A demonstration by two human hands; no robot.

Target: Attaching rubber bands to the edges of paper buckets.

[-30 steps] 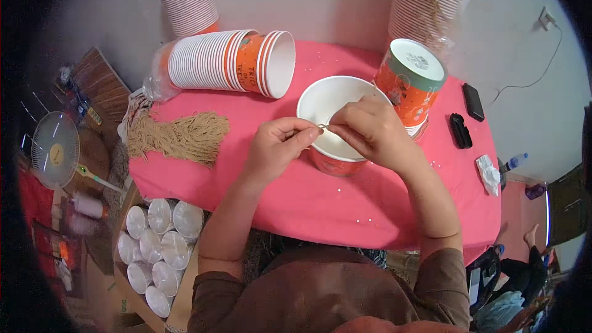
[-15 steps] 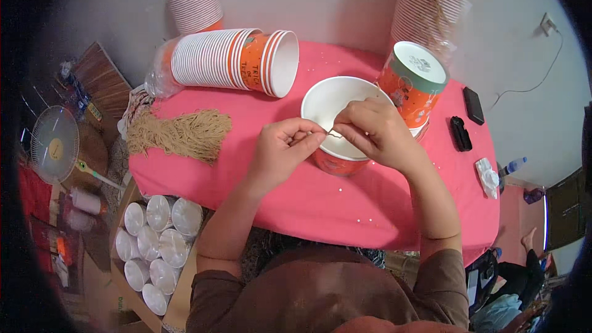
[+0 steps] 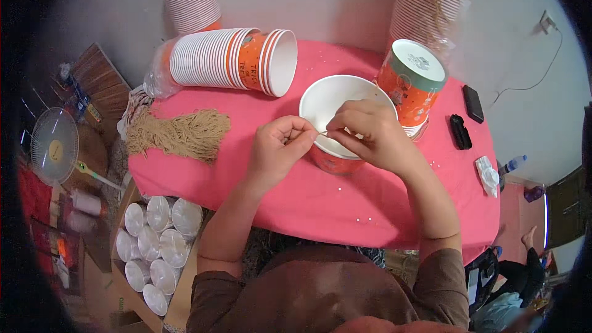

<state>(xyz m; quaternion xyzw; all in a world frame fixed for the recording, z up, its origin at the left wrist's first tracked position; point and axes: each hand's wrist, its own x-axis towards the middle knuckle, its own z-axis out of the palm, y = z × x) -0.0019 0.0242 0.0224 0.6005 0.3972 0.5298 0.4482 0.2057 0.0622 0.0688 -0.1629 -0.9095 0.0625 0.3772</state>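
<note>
My left hand (image 3: 276,151) and my right hand (image 3: 377,135) meet above the near rim of an orange paper bucket (image 3: 338,163) with a white inside. Both are closed in a pinch, thumb against fingers. Between the fingertips shows a short bit of thin tan string (image 3: 322,134); most of it is hidden by my fingers. To the left lies a thick bundle of tan strings (image 3: 179,134). Behind the right hand, an upturned orange bucket with a green band (image 3: 408,89) rests on other white-rimmed ones.
A nested stack of buckets (image 3: 213,58) lies on its side at the back left. Tall stacks (image 3: 431,6) stand against the wall. Black cases (image 3: 460,132) and a white tissue pack (image 3: 487,177) sit at right. A carton of wrapped cups (image 3: 148,243) is at lower left; white beads dot the cloth.
My fingertips have drawn closer together, shifting slightly left over the bucket rim, so less string shows between them. Surrounding things stay in place.
</note>
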